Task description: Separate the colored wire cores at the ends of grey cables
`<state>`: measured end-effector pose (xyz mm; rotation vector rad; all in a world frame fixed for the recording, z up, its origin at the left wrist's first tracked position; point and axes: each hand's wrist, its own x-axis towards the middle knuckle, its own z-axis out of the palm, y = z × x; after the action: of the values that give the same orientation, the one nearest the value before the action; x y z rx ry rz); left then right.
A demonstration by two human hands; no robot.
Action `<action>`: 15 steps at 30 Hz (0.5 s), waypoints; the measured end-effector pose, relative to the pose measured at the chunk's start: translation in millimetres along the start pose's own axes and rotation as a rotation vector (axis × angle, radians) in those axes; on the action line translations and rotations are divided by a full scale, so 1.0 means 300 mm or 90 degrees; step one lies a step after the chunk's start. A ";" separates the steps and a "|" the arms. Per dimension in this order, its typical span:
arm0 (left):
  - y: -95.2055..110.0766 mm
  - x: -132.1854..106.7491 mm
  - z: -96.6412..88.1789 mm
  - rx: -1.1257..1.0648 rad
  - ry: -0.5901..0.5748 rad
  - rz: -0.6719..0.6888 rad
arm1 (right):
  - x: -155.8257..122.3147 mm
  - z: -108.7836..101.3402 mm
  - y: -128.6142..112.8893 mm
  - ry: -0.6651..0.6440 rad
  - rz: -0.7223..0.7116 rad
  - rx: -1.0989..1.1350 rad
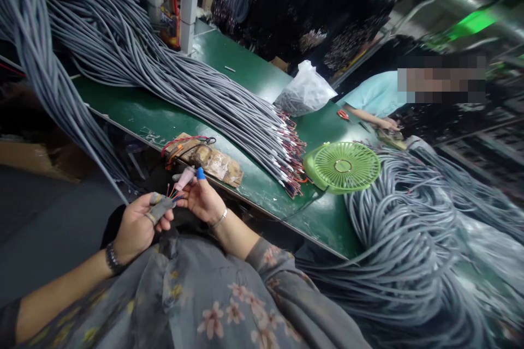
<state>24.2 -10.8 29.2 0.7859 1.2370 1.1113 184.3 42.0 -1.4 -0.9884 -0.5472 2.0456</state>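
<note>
My left hand is closed around the end of a grey cable, with grey wraps on its fingers. Thin coloured wires fan out from that end, orange, blue and others. Just right of them is my right hand, palm turned up, thumb and forefinger raised and apart. A blue cover sits on its thumb tip and a pale pinkish wrap on its forefinger. Its lower fingers touch or lie close against the wires; which of the two I cannot tell.
On the green table lies a thick bundle of grey cables with stripped ends. A taped block sits at the near edge. Farther right are a green fan, a plastic bag, coiled cables and a co-worker.
</note>
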 end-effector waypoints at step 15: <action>-0.044 0.019 -0.057 0.139 -0.191 -0.076 | -0.082 -0.005 0.016 -0.062 -0.150 -0.364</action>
<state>10.3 -11.3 11.8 0.9910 1.1446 0.7372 192.9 19.4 5.9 -1.0811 -1.2851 1.7620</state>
